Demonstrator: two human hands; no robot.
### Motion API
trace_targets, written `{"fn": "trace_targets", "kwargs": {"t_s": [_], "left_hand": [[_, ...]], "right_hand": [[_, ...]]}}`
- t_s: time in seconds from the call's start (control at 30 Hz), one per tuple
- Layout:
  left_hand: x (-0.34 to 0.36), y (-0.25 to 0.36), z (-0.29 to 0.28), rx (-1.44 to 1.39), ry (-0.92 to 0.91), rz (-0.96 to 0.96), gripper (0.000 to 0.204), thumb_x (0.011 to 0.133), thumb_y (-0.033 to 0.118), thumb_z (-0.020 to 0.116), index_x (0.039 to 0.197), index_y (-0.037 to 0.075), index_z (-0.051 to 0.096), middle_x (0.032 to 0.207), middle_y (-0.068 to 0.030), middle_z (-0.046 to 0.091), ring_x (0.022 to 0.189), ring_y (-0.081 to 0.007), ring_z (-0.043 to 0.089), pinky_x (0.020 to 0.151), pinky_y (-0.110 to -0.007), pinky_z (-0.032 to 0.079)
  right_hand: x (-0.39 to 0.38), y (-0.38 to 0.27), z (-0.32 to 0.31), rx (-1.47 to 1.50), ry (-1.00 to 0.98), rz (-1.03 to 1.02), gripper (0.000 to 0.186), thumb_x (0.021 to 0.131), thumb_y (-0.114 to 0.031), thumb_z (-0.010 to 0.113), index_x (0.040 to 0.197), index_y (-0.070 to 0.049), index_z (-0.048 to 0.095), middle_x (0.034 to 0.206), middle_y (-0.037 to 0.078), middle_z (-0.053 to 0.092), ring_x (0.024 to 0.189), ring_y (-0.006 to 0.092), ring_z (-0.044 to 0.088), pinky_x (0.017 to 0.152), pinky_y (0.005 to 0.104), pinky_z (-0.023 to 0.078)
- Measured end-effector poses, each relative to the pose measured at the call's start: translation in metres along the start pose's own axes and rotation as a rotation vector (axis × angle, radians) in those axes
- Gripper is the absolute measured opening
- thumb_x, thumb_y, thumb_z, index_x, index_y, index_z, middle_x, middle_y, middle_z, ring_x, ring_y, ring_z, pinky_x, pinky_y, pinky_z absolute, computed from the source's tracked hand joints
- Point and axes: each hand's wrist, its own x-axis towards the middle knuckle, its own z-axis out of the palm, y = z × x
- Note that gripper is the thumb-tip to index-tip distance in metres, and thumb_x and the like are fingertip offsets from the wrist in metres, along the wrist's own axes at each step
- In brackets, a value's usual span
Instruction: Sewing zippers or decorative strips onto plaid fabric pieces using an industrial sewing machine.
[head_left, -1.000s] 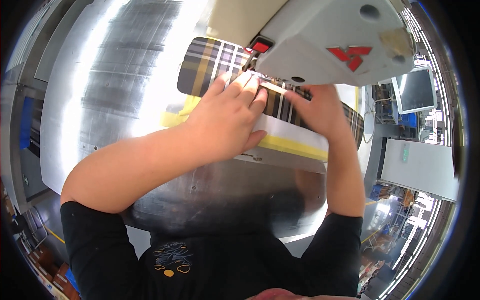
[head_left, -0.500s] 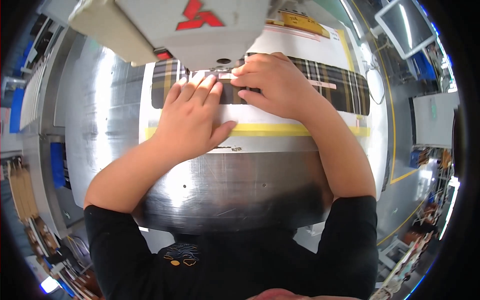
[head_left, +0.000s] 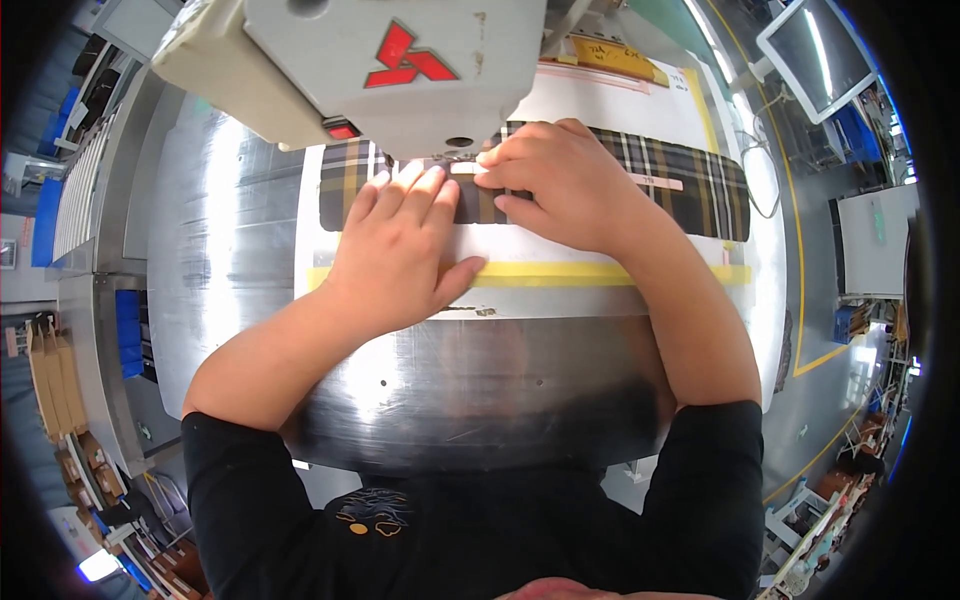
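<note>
A brown, black and white plaid fabric piece (head_left: 700, 200) lies on a white sheet (head_left: 580, 250) with yellow bands, beneath the pale machine head (head_left: 320, 60). My left hand (head_left: 395, 250) lies palm down on the fabric's left part, fingers extended and thumb apart, fingertips close below the head. Just right of it, my right hand (head_left: 570, 190) rests with bent, separated fingers on the fabric, fingertips by a short pale pink strip (head_left: 467, 169). Another pink strip (head_left: 660, 184) lies farther right. The needle area is mostly hidden.
A steel worktop (head_left: 230, 280) surrounds the sheet. A yellow plate (head_left: 610, 55) sits behind it. At right are a screen (head_left: 810, 55), a cable and a pale cabinet (head_left: 870, 240). At left are steel racks (head_left: 90, 230), blue bins and cardboard pieces (head_left: 55, 380).
The view has turned since one second ago, so machine and fabric appear more level and farther left. My right hand's bent fingers show more clearly; both hands remain on the fabric.
</note>
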Motion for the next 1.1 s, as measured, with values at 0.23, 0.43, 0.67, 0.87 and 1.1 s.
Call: {"fn": "trace_targets", "kwargs": {"t_s": [0.23, 0.43, 0.67, 0.87, 1.1], "left_hand": [[0.002, -0.004, 0.000, -0.015, -0.007, -0.003, 0.071, 0.090, 0.046, 0.075, 0.137, -0.006, 0.062, 0.144, -0.0229, 0.061, 0.128, -0.0364, 0.058, 0.115, -0.049, 0.038], [0.000, -0.001, -0.002, -0.039, -0.015, -0.028, 0.070, 0.091, 0.046, 0.074, 0.137, -0.005, 0.062, 0.143, -0.0225, 0.061, 0.128, -0.0362, 0.058, 0.115, -0.050, 0.039], [-0.001, -0.001, -0.002, -0.048, -0.031, -0.034, 0.070, 0.093, 0.047, 0.073, 0.138, -0.005, 0.060, 0.142, -0.0228, 0.062, 0.133, -0.0387, 0.057, 0.119, -0.053, 0.037], [-0.004, -0.003, -0.001, -0.055, -0.041, -0.035, 0.069, 0.094, 0.047, 0.072, 0.139, -0.004, 0.060, 0.143, -0.0230, 0.062, 0.134, -0.0383, 0.056, 0.119, -0.052, 0.037], [-0.009, -0.001, 0.000, -0.058, -0.033, -0.046, 0.068, 0.093, 0.046, 0.074, 0.140, -0.002, 0.061, 0.143, -0.0222, 0.062, 0.133, -0.0363, 0.056, 0.115, -0.050, 0.038]], "right_hand": [[0.001, 0.001, 0.004, 0.024, 0.050, -0.006, 0.025, 0.090, -0.019, 0.069, 0.112, -0.016, 0.080, 0.118, -0.004, 0.074, 0.118, 0.0192, 0.063, 0.107, 0.0439, 0.046], [0.000, -0.006, -0.006, 0.016, -0.001, 0.029, 0.026, 0.090, -0.015, 0.072, 0.115, -0.014, 0.079, 0.121, -0.004, 0.074, 0.120, 0.0195, 0.063, 0.110, 0.0434, 0.046], [0.002, -0.009, -0.009, 0.034, -0.037, 0.039, 0.025, 0.090, -0.014, 0.072, 0.114, -0.013, 0.079, 0.122, -0.003, 0.074, 0.121, 0.0203, 0.063, 0.110, 0.0425, 0.047], [0.003, -0.009, -0.008, 0.042, -0.035, 0.063, 0.025, 0.089, -0.013, 0.071, 0.113, -0.014, 0.079, 0.121, -0.003, 0.074, 0.121, 0.0213, 0.064, 0.109, 0.0431, 0.047], [0.000, -0.009, -0.008, 0.058, -0.040, 0.080, 0.026, 0.089, -0.013, 0.071, 0.114, -0.014, 0.078, 0.121, -0.002, 0.074, 0.122, 0.0220, 0.063, 0.108, 0.0436, 0.047]]}}
